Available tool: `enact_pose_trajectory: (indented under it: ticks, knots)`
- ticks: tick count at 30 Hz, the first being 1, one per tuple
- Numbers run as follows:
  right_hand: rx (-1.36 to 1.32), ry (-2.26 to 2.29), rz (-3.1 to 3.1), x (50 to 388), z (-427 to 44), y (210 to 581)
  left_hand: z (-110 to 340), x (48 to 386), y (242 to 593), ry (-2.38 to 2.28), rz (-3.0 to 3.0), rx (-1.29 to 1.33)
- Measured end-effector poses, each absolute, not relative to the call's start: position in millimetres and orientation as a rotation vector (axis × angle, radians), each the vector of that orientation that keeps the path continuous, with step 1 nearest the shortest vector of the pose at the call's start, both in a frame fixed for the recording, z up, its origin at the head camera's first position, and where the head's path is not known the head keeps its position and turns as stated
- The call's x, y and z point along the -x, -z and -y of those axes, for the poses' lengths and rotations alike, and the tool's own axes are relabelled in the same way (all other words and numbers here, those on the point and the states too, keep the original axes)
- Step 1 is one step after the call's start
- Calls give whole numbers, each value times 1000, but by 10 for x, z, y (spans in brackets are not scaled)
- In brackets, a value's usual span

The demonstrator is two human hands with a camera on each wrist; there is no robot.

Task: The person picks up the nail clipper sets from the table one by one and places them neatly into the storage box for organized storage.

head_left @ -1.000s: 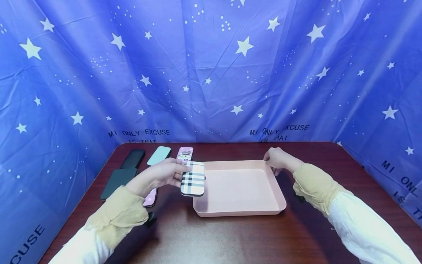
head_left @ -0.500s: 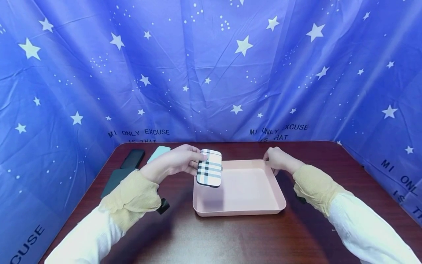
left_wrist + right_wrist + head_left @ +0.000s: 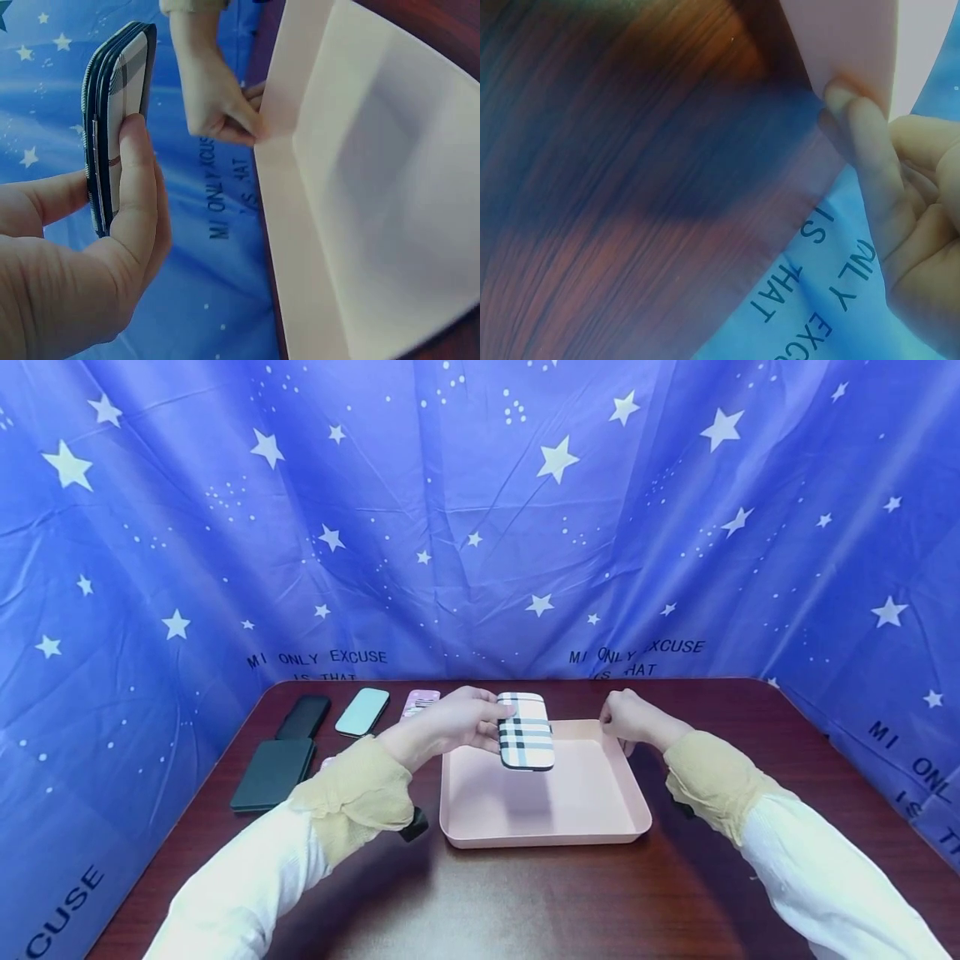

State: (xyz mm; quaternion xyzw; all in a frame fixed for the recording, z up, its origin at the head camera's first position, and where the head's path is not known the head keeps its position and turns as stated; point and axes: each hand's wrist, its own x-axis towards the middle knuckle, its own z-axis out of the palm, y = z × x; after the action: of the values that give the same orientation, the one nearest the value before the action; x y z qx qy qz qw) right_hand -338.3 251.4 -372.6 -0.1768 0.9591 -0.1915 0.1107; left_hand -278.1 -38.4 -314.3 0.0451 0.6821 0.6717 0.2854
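Now, a starry curtain [image 3: 480, 460] hangs beyond the left grip [image 3: 461, 720] and right grip [image 3: 637, 720], brown tabletop [image 3: 525, 902] beneath. Down to the left grip's right sits the pink tray [image 3: 588, 802], far-right corner pinched by the right grip. Left of the left grip, a dark green box [image 3: 273, 772]; and clamped in that grip, above the tray, the checked case [image 3: 534, 735]!

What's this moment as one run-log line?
left grip: holds white plaid rectangular case above pink rectangular tray | right grip: pinches tray's far-right corner
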Motion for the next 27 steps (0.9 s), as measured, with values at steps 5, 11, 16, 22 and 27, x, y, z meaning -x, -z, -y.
enact_pose_trajectory:
  ticks: [5, 11, 16, 22, 27]
  knots:
    - [537, 555, -2841, 3384, -2516, 3773, 209, 2789, 3176, -1810, -1811, -102]
    - [566, 571, -2863, 3362, -2508, 3788, 5, 2860, 3292, -1814, -1793, -71]
    - [609, 548, -2872, 3348, -2500, 3789, -154, 2886, 3391, -1772, -1810, -58]
    - [639, 524, -2865, 3338, -2502, 3762, -354, 2867, 3520, -1726, -1839, -45]
    - [648, 524, -2856, 3343, -2501, 3745, -489, 2831, 3634, -1693, -1856, -82]
